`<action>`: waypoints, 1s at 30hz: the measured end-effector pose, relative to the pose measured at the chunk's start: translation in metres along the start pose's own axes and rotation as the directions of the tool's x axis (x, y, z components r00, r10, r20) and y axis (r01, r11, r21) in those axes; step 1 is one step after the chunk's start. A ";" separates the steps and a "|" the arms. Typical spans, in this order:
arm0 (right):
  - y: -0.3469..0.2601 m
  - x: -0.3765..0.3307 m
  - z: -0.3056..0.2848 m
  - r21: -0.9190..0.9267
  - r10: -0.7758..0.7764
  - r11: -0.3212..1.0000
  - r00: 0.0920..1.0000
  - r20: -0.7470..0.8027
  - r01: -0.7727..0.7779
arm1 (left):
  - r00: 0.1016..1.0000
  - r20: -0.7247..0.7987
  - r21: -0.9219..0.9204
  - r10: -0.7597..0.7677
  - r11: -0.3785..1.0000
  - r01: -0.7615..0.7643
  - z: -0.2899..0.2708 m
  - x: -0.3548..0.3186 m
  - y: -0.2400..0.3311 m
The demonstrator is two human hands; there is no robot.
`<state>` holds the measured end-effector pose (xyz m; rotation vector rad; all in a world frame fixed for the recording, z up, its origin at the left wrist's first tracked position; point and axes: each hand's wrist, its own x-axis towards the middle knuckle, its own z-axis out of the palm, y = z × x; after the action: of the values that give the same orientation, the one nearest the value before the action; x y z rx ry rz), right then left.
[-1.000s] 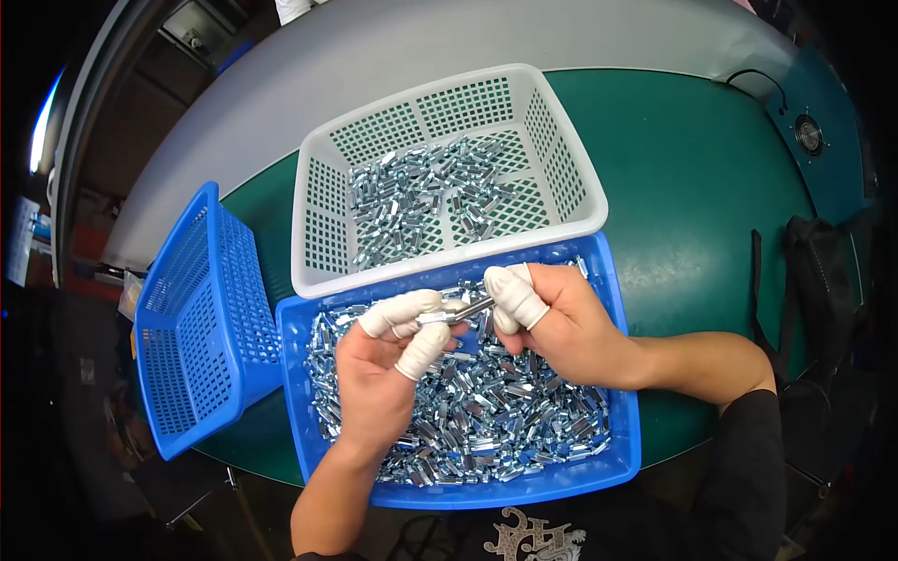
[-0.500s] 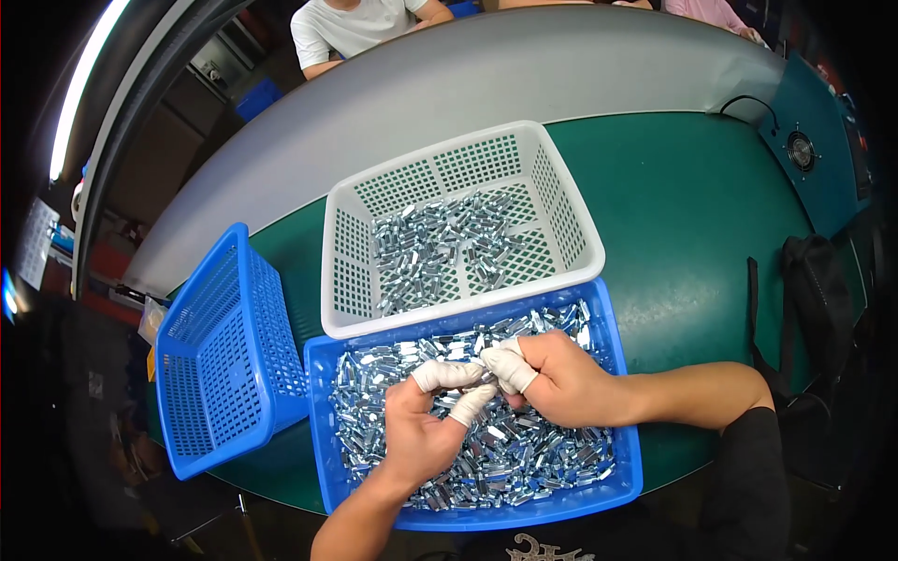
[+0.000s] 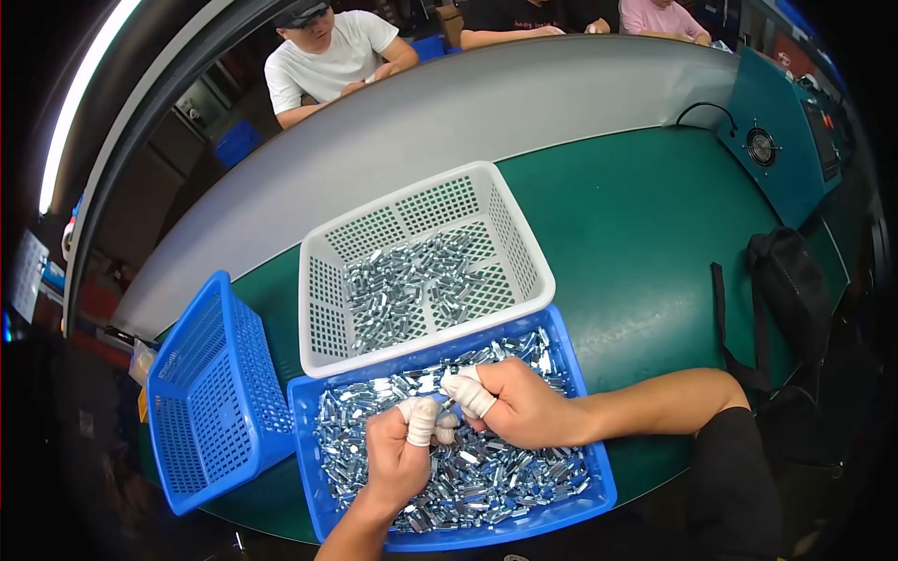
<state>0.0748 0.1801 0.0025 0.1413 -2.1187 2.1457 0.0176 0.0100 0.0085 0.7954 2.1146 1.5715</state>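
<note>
My left hand (image 3: pixel 400 453) and my right hand (image 3: pixel 524 407) are close together above a blue bin (image 3: pixel 599 486). White covers wrap the thumbs and some fingertips. My left hand is closed with its thumb on top. Thumb and fingers of my right hand are pinched together, pointing toward the left hand. Whatever sits between the fingertips is too small and hidden to make out. Below them, short silver metal pieces (image 3: pixel 486 481) fill the bin, looking like threaded hex parts. A white perforated basket (image 3: pixel 538 290) stands behind, touching the bin, with similar metal pieces (image 3: pixel 402 290) inside.
An empty blue perforated basket (image 3: pixel 210 411) leans on its side at the left. The table top is green (image 3: pixel 636 224). At the right lie a black bag (image 3: pixel 790 280) and a teal machine with a fan (image 3: pixel 762 145). Beyond a grey partition (image 3: pixel 393 140) sit several people.
The view has shifted, so the bins sit lower and farther left. My left thumb has lifted from its earlier pinch beside the right fingertips, and its fingers have curled in.
</note>
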 end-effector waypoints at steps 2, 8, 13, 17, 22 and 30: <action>-0.003 0.002 -0.003 0.022 0.010 1.000 1.000 -0.009 -0.010 | 1.000 -0.014 -0.009 0.020 1.000 -0.021 0.001 0.002 -0.009; 0.011 0.007 -0.007 -0.078 -0.048 0.996 0.980 -0.192 0.033 | 0.977 -0.133 0.112 0.165 0.982 -0.150 -0.011 0.009 -0.013; 0.008 0.007 -0.009 0.090 -0.063 0.992 0.965 -0.256 0.088 | 0.951 -0.287 -0.007 -0.119 0.993 0.122 -0.016 0.033 0.009; 0.010 0.001 -0.005 -0.125 -0.186 0.978 0.973 -0.136 0.170 | 0.933 -0.356 0.014 -0.047 0.998 0.056 -0.021 0.058 -0.001; 0.013 0.004 -0.005 -0.096 -0.174 0.982 0.977 -0.123 0.163 | 0.880 -0.432 0.149 0.198 0.978 -0.147 -0.014 0.049 -0.007; 0.016 0.006 -0.007 -0.224 -0.208 0.955 0.978 -0.025 0.197 | 0.985 0.160 0.767 0.061 0.620 -0.163 -0.003 0.032 -0.003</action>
<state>0.0668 0.1868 -0.0129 0.2686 -2.1902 1.7711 -0.0092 0.0275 0.0073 1.2656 2.6905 0.5246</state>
